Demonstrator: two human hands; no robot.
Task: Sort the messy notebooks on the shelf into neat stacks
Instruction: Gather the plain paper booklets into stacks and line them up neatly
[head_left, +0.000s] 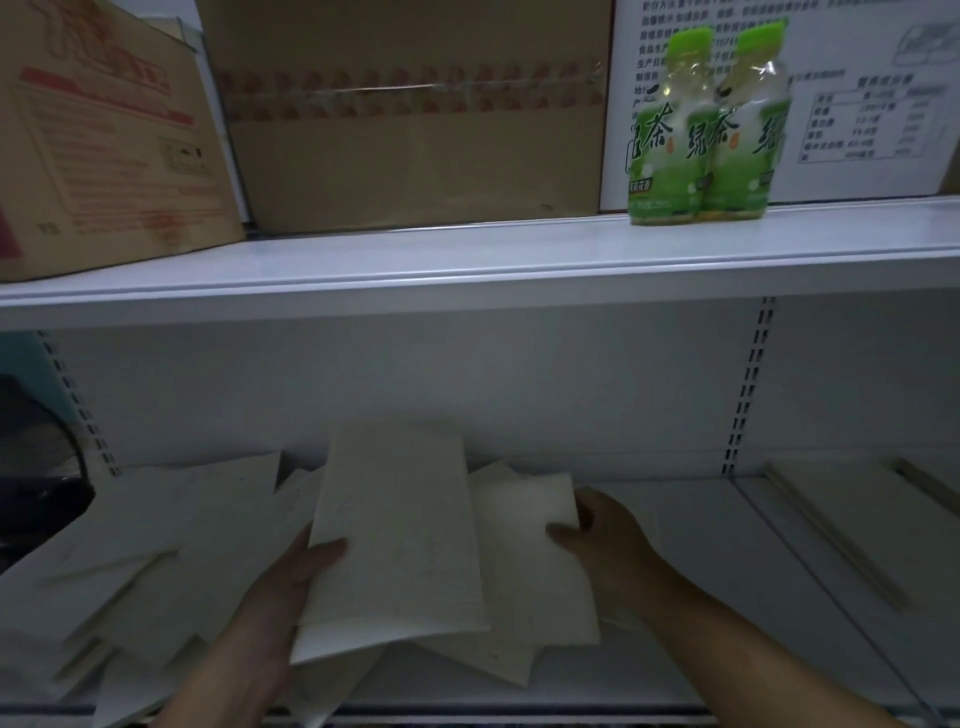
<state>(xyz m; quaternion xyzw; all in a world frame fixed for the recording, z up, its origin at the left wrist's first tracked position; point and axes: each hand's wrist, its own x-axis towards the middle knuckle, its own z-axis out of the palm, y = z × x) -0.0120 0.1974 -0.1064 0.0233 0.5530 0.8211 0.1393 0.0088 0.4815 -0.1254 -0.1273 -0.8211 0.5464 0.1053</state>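
1. Big white shelving unit: an upper shelf (467, 260) across the middle of the view, and a dim lower shelf (675, 571) under it where all the action is.
2. Upper shelf is mostly boxes. A plain brown cardboard box (415, 130) sits at the back in the middle, a red-printed cardboard box (104, 130) takes the left end, and a white printed carton (857, 104) stands at the right end.
3. Right in front of that white carton, near the shelf's front edge, are two green tea bottles (709, 130) touching each other; they look shrink-wrapped together, though the blur makes it hard to be sure.
4. Lower shelf, left half: a messy spread of pale notebooks (156, 545), overlapping at odd angles out to the front edge.
5. Far right end of the lower shelf: another notebook pile (852, 519), well apart from the mess.
6. Middle of the lower shelf: the left hand (291, 587) is clamped on the top notebook (400, 530), thumb on the cover, tilting it up off the pile.
7. The right hand (597, 530) pinches the right edge of a second notebook (530, 561), which lies partly under the first one.
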